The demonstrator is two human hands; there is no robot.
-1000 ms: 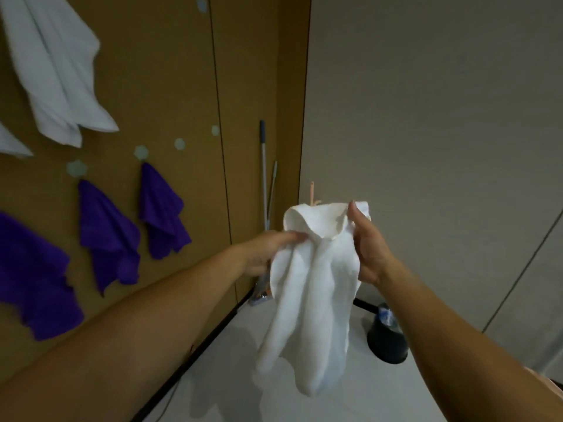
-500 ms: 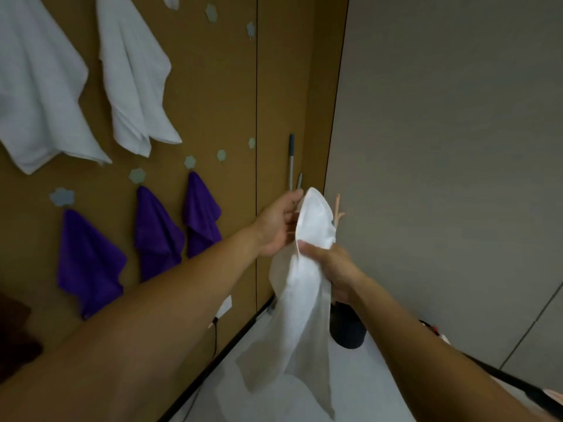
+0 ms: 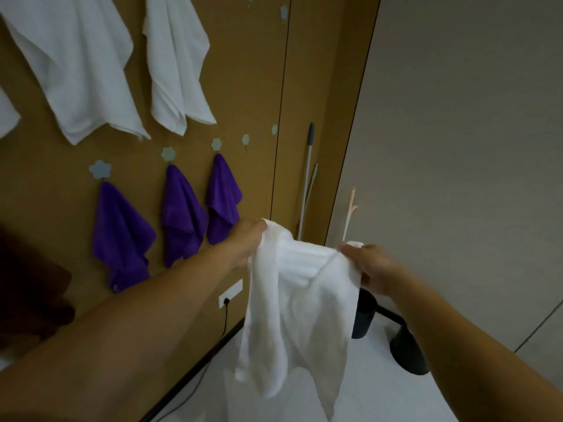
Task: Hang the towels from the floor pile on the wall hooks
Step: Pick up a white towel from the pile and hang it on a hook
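Note:
I hold a white towel (image 3: 300, 303) in front of me by its top edge, the rest hanging down. My left hand (image 3: 248, 239) grips its left corner and my right hand (image 3: 370, 266) grips its right corner, the edge stretched between them. On the brown wall at left, white towels (image 3: 176, 65) hang in an upper row and three purple towels (image 3: 182, 214) hang below from pale flower-shaped hooks. Two bare hooks (image 3: 245, 139) sit to the right of the purple row, above my left hand.
A mop handle (image 3: 306, 178) leans in the corner by the grey wall. Dark round stand bases (image 3: 408, 351) sit on the white floor at right. A wall socket (image 3: 230, 293) with a black cable lies low on the brown wall. A dark brown cloth (image 3: 30, 300) hangs at far left.
My hands have moved apart, spreading the towel's top edge wide where it was bunched together before. The view has shifted right along the wall, showing more hooks and towels.

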